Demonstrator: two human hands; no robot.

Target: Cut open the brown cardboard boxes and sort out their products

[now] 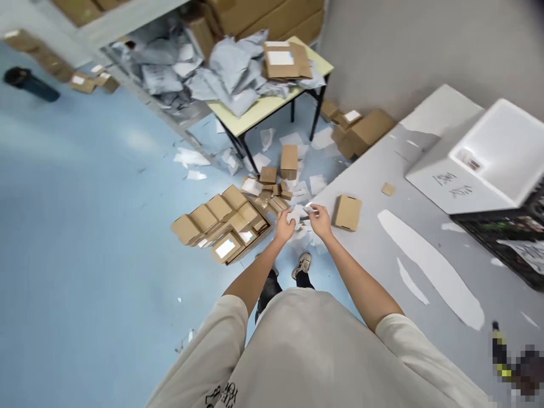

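Standing at the near left corner of a grey worktable (425, 226) scuffed with white patches, the person holds both arms out over its edge. The left hand (284, 226) is curled around a crumpled scrap of white paper (297, 215), and the right hand (321, 221) pinches the other end of the same scrap, so the two hands sit close together with the paper between them; the scrap is small and blurred, so it may be a peeled label backing, though that cannot be told. Just right of the right hand a small flat brown cardboard box (347, 212) lies on the table, apart from the fingers. Below the hands, a grey-and-white sneaker (301, 264) shows on the pale blue floor (85, 226).

Left of the hands, a cluster of small brown cardboard boxes (221, 224) lies heaped on the floor, some bearing white labels, with loose white paper scraps (306, 184) scattered beyond them. To the right on the worktable sits a white foam box (488, 158) with dark handwriting on its side. Farther off stands a yellow-topped table with black legs (272, 105), piled with grey plastic mailer bags (229, 71) and a flattened brown carton (285, 59). More brown boxes (361, 130) lie against the grey wall behind it.
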